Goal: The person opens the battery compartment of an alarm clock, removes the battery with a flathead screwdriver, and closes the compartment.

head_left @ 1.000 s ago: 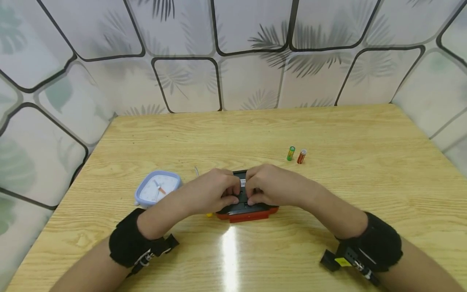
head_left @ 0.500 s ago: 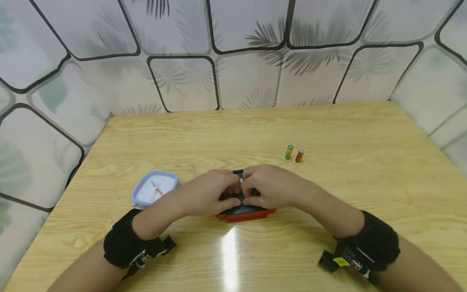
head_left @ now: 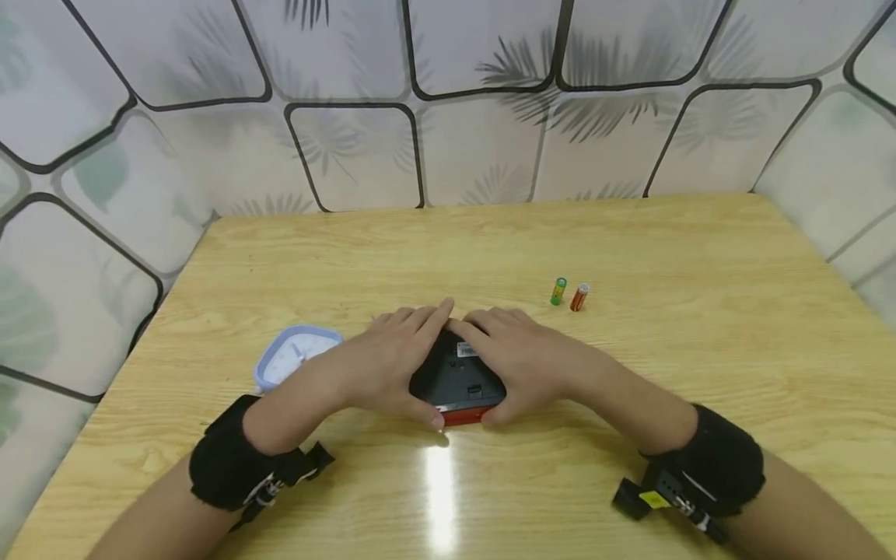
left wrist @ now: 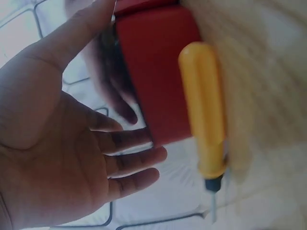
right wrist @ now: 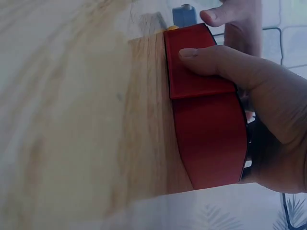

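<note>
A red-sided device [head_left: 455,381] lies on the table, its black face up with a barcode label and a small latch. My right hand [head_left: 535,362] grips its right side, the thumb on the red front wall and the fingers toward the far edge. My left hand [head_left: 388,362] is spread around the left side. Its fingers look nearly straight in the left wrist view, beside the red wall [left wrist: 158,76]; contact is hard to tell. A yellow-handled screwdriver [left wrist: 204,96] lies next to the device, hidden in the head view by my left hand.
A pale blue clock [head_left: 290,354] lies to the left, partly covered by my left forearm. Two batteries, one green [head_left: 558,292] and one red-brown [head_left: 579,297], stand toward the back right. A patterned wall covering borders the wooden table [head_left: 350,264].
Both hands have moved from the middle of the black face, where their fingers were bent together, out to the device's two sides. The face with its label and latch now shows.
</note>
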Available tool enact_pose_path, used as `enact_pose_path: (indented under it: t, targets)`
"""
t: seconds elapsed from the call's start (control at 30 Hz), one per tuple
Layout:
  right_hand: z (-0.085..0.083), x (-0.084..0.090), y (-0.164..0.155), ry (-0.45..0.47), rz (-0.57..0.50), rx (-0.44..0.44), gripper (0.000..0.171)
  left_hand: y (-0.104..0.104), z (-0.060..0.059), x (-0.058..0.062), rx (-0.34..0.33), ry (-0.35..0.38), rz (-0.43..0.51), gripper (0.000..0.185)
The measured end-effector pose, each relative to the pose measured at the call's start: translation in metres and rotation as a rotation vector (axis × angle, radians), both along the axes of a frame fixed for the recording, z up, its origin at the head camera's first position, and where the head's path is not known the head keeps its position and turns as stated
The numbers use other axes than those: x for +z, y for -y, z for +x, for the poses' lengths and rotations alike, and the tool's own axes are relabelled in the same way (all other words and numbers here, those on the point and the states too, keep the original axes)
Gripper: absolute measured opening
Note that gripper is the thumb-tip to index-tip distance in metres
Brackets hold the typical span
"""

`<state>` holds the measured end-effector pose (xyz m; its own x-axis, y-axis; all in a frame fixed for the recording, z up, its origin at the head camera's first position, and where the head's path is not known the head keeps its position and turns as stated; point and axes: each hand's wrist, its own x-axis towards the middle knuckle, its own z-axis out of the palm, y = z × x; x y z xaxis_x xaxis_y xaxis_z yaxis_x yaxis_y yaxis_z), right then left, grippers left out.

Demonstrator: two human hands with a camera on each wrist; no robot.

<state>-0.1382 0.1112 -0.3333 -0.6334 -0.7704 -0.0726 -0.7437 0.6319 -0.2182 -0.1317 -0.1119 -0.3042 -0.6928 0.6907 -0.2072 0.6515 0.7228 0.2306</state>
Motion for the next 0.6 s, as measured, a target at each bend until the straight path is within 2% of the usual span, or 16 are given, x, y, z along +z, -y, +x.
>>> enact_pose_path:
  t: [0.2, 0.3, 0.37, 0.43, 0.5, 0.6]
  targets:
    - [-0.002, -0.001, 0.000, -0.093, -0.001, -0.030, 0.119, 0.012, -0.003, 0.014, 0.043, -0.044, 0.068, 0.129]
    - [-0.004, 0.005, -0.002, -0.138, -0.061, -0.047, 0.122, 0.019, -0.004, 0.023, 0.046, -0.072, 0.128, 0.129]
    - [-0.006, 0.010, -0.006, -0.160, -0.140, -0.054, 0.122, 0.022, -0.005, 0.027, 0.036, -0.120, 0.197, 0.128]
    - [-0.008, 0.015, -0.009, -0.188, -0.235, -0.069, 0.121, 0.022, -0.008, 0.028, 0.028, -0.189, 0.306, 0.128]
    - [-0.010, 0.018, -0.012, -0.200, -0.352, -0.089, 0.119, 0.021, -0.010, 0.029, 0.010, -0.241, 0.466, 0.128]
    - [-0.011, 0.021, -0.013, -0.184, -0.557, -0.119, 0.115, 0.015, -0.010, 0.028, -0.028, -0.259, 0.722, 0.128]
